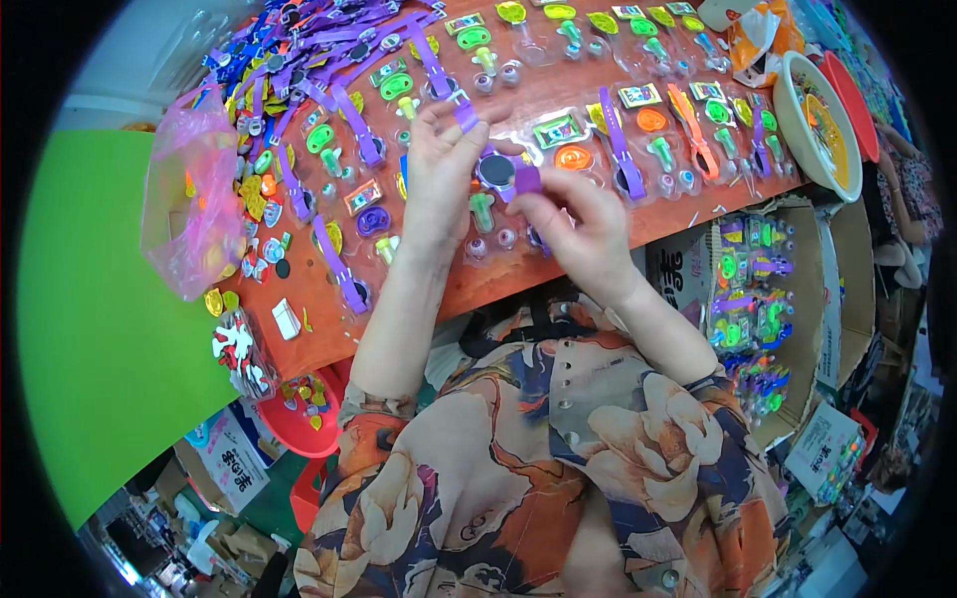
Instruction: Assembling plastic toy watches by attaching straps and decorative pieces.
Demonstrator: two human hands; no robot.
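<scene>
A purple toy watch (494,170) with a round black face is held between my two hands above the red-brown table (439,284). My left hand (442,159) pinches one end of its strap between thumb and fingers. Closed on the other strap end is my right hand (583,224), just right of the black face. Beneath them lies a clear moulded tray holding a green whistle-like toy (481,212) and two eyeball-like balls (491,245). To the right, a purple watch (620,149) and an orange watch (695,132) lie across similar filled trays.
A heap of purple and blue watches (329,45) covers the far left. Near it sits a pink plastic bag (189,189) with small toys. A cream basin (786,100) stands at the right end. Below the table edge, a cardboard box (802,349) holds filled packs; a red basin (289,434) is lower left.
</scene>
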